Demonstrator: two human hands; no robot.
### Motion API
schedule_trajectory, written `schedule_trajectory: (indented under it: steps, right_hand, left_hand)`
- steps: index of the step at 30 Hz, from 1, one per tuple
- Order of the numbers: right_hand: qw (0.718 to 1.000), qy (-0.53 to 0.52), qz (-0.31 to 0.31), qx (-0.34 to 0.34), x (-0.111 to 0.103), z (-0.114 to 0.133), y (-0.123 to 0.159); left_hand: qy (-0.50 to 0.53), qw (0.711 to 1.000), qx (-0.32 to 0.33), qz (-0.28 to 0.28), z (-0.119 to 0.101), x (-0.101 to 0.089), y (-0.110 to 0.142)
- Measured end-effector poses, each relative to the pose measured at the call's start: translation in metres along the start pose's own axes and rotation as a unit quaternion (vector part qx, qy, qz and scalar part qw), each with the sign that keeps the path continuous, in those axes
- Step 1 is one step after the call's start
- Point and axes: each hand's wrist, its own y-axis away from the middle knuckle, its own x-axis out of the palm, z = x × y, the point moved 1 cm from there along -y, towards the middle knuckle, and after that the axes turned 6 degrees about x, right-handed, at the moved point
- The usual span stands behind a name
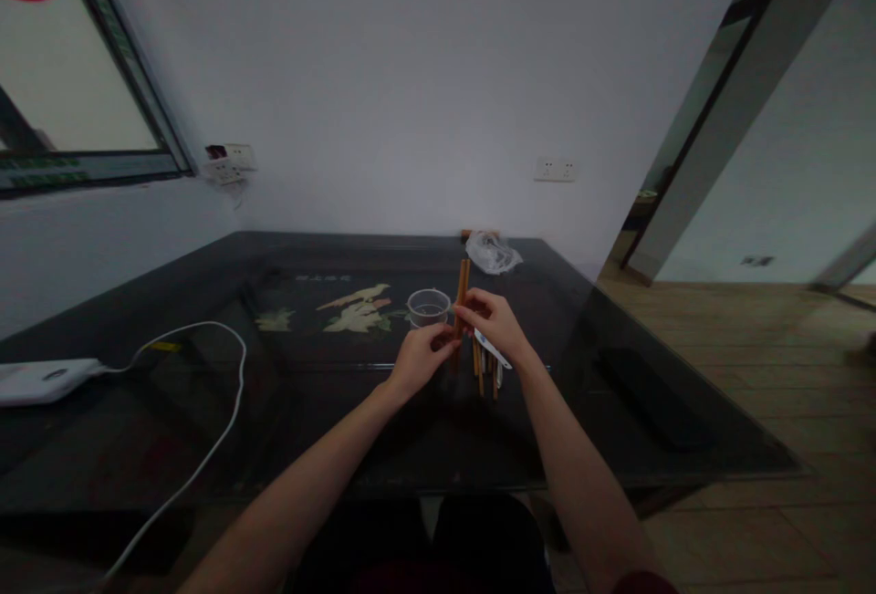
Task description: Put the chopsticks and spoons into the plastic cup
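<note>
A pair of wooden chopsticks (464,276) stands nearly upright between my two hands. My right hand (494,320) pinches them at mid-length, fingers closed. My left hand (425,357) has its fingertips closed on their lower end. Just behind my left hand is a clear round plastic container (429,304), its lower part hidden by that hand. Below my right hand, more chopsticks (480,380) lie on the dark table, with a white-handled utensil (494,350) across them; its working end is hidden by the hand.
A crumpled clear plastic bag (491,253) lies at the table's back edge. On the right is a dark flat object (653,398). A white device (47,381) with a white cable (241,384) occupies the left side. The glossy black table (307,430) meets the wall.
</note>
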Motion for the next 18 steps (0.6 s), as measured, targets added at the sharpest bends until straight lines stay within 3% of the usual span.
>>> schedule_trajectory:
  steps: [10, 18]
  right_hand:
    - [0.999, 0.041, -0.001, -0.014, -0.0013, -0.0013, -0.0012]
    - [1.0, 0.014, -0.012, -0.005, -0.0009, -0.0018, -0.0017]
  left_hand:
    - [-0.015, 1.0, 0.001, 0.005, 0.0037, -0.002, -0.0005]
    - [-0.027, 1.0, 0.001, 0.015, 0.0014, -0.0041, -0.0015]
